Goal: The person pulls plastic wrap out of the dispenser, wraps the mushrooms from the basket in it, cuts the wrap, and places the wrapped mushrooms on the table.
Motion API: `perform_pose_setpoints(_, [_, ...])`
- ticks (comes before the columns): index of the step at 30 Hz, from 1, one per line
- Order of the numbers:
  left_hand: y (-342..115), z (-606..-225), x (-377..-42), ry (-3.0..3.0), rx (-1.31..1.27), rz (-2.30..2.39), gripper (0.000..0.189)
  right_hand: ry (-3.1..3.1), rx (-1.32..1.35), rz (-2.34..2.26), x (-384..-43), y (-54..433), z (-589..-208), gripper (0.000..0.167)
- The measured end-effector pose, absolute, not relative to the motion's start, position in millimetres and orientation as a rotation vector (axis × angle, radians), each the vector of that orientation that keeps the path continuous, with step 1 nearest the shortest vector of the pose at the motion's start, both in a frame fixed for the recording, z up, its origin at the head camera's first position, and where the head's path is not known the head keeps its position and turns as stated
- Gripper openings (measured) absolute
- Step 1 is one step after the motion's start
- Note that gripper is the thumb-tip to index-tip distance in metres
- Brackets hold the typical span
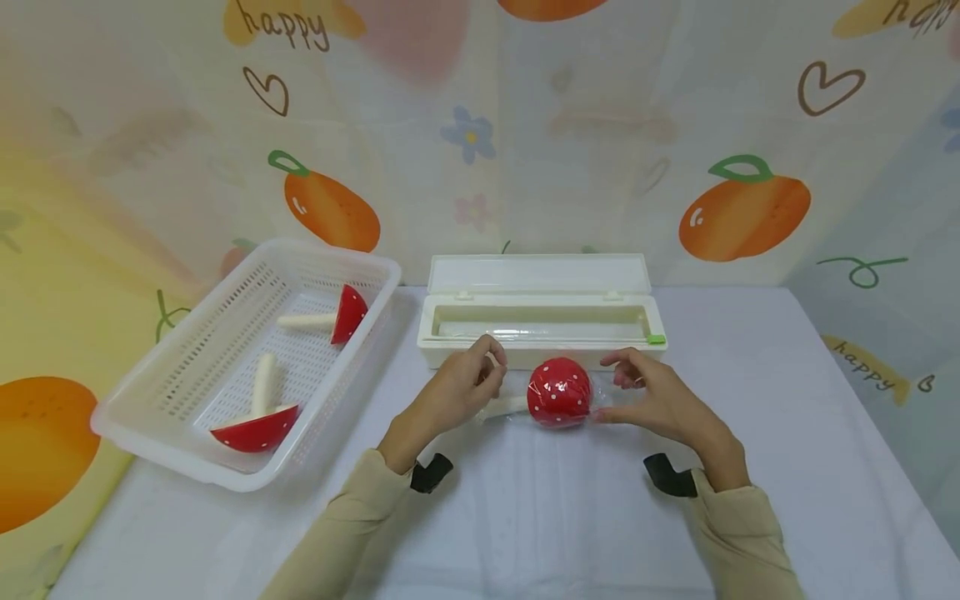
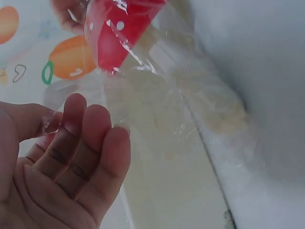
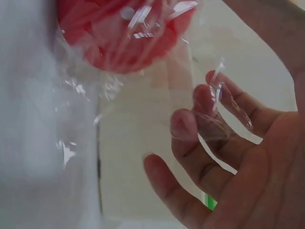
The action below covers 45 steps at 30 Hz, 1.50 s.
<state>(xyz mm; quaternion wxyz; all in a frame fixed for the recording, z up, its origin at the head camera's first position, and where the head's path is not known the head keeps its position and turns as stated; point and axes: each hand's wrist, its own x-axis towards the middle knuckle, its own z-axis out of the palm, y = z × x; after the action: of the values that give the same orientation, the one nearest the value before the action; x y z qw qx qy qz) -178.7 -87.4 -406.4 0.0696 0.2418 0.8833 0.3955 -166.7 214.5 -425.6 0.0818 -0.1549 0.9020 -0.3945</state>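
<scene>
A red toy mushroom [image 1: 558, 392] with white dots and a pale stem lies on its side, wrapped in clear plastic film [image 3: 109, 88]. Left of its cap, over the stem, my left hand [image 1: 468, 379] pinches an edge of the film between thumb and index finger, its other fingers bent. To the cap's right is my right hand [image 1: 660, 400], fingers spread and slightly bent, with film clinging across them in the right wrist view. Just behind stands a cream film dispenser box [image 1: 540, 357], its lid raised and a green slider [image 1: 656, 339] at its right end.
A white perforated basket [image 1: 187, 462] stands on the left, holding two half mushrooms: one [image 1: 348, 315] toward the back, another [image 1: 255, 432] nearer the front. A white cloth covers the table [image 1: 540, 525]. A printed curtain [image 1: 570, 183] hangs behind the dispenser.
</scene>
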Motion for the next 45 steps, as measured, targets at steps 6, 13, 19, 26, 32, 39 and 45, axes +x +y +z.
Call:
perform_pose_setpoints(6, [-85.6, -415.7, -170.0, 2.586, 0.877, 1.267, 0.006, 2.7, -0.557, -1.179, -168.1, 202.2, -433.7, 0.051])
perform_pose_setpoints(13, [-81.8, -428.8, -164.8, 2.492, 0.899, 1.233, 0.006, 2.704, -0.654, -1.208, -167.9, 200.7, -437.0, 0.023])
perform_pose_setpoints(19, [-72.2, -444.1, -165.5, 2.476, 0.829, 1.078, 0.005, 2.632, -0.666, -1.234, -168.7, 203.2, -438.6, 0.015])
perform_pose_setpoints(26, [-76.0, -433.4, -167.6, 2.574, 0.865, 0.871, 0.015, 2.483, -0.561, -1.35, -172.0, 208.5, -444.9, 0.018])
perform_pose_setpoints(32, [-81.3, -428.1, -174.3, 2.827, 0.786, 0.693, 0.03, 2.409, -0.481, -1.448, -176.6, 210.9, -448.8, 0.021])
perform_pose_setpoints(39, [-70.5, -454.4, -179.6, 2.89, 0.854, 0.349, 0.045, 2.333, -0.321, -1.418, -177.7, 206.8, -457.3, 0.031])
perform_pose_setpoints(45, [-67.8, -460.0, -175.8, 2.91, 0.968, 0.44, 0.019, 2.273, -0.248, -1.453, -177.5, 200.7, -455.3, 0.047])
